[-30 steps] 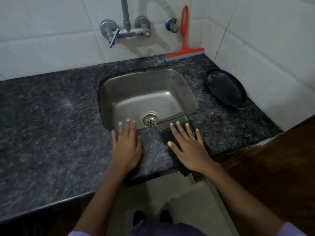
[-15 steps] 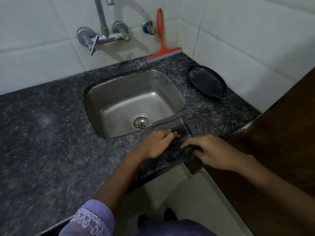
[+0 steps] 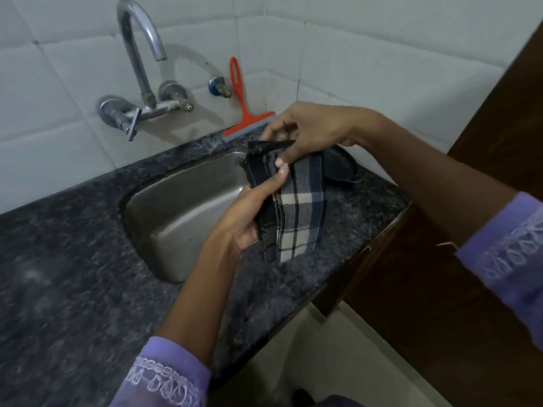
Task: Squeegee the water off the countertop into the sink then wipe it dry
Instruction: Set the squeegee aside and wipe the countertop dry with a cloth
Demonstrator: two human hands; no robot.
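Both hands have the checked cloth (image 3: 296, 207) lifted at mid-frame, above the right edge of the sink (image 3: 182, 207). The left hand (image 3: 252, 212) is closed round its left fold; the right hand (image 3: 308, 127) pinches the top hem. It looks soft, limp and light, likely best gripped by a bunched fold or a flat palm. The red squeegee (image 3: 244, 113) leans on the wall, upper middle, untouched. The cloth hides most of a dark pan (image 3: 340, 168) behind it; wetness on the speckled tabletop (image 3: 73, 274) is hard to judge.
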